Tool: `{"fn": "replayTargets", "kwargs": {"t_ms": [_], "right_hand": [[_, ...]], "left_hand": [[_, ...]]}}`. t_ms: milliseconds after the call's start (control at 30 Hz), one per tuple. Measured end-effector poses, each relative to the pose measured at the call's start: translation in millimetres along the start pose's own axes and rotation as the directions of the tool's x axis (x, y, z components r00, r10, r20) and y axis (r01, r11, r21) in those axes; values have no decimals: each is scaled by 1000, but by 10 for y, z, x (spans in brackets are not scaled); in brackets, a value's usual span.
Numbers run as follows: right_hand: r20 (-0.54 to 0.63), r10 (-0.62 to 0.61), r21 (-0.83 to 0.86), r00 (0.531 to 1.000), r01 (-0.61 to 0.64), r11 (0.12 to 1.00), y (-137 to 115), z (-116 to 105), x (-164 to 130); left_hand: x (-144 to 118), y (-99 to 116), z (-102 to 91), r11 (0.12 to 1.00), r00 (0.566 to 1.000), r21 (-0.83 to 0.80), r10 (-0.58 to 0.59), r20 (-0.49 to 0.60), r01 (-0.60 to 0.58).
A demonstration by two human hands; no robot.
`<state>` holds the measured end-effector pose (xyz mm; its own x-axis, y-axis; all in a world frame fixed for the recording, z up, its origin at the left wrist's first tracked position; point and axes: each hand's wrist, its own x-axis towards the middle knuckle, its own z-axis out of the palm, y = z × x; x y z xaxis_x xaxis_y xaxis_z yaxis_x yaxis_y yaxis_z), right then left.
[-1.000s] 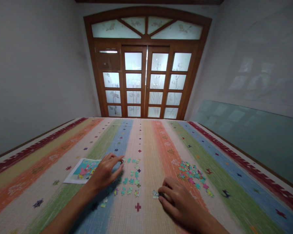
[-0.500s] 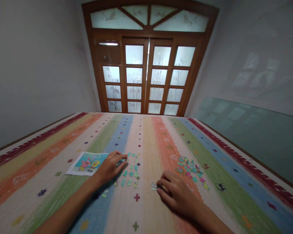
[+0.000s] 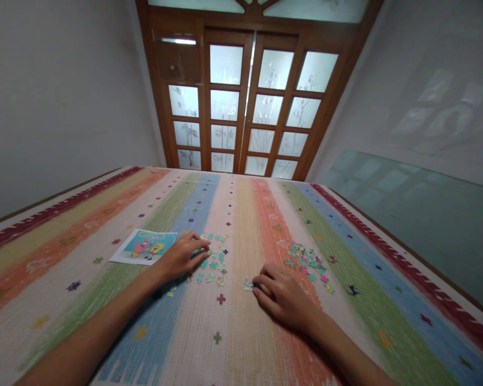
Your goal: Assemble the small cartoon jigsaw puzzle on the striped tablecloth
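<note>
My left hand reaches over the left part of a group of loose jigsaw pieces, its fingers stretched out and the thumb apart. What lies under its fingertips is partly hidden. Curled on the cloth, my right hand has its thumb and fingertips at a small strip of joined jigsaw pieces; its fingers cover the strip's right end. Left of my left hand lies a printed cartoon picture on white paper. A heap of mixed jigsaw pieces sits beyond my right hand, to the right.
A striped, patterned cloth covers the large table. One pale piece lies below my left wrist. Wooden doors with glass panes stand past the far edge, and a pale green panel rises along the right side.
The view has tipped downward, so the table and both hands appear higher. My left hand's fingers have shifted slightly over the pieces; my right hand stays at the joined strip.
</note>
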<state>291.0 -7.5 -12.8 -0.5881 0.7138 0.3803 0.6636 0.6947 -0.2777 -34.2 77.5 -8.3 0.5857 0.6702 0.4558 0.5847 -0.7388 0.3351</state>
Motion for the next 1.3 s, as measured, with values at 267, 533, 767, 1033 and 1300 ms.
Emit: {"fn": "replayTargets", "kwargs": {"t_ms": [267, 533, 767, 1033, 1300], "right_hand": [[-15, -10, -4, 1000, 9, 1000, 29, 13, -15], [-38, -30, -1, 999, 30, 1000, 50, 34, -20], [-38, -33, -11, 999, 33, 999, 38, 28, -18], [-37, -18, -15, 999, 17, 1000, 21, 37, -22], [-62, -27, -7, 998, 26, 1000, -10, 39, -10]], "left_hand": [[-23, -13, 75, 996, 999, 81, 37, -5, -37], [-3, -14, 49, 989, 998, 133, 67, 16, -68], [31, 328, 23, 994, 996, 74, 83, -19, -81], [-27, 641, 188, 993, 987, 98, 52, 152, -67], [-48, 693, 228, 998, 992, -57, -5, 124, 12]]}}
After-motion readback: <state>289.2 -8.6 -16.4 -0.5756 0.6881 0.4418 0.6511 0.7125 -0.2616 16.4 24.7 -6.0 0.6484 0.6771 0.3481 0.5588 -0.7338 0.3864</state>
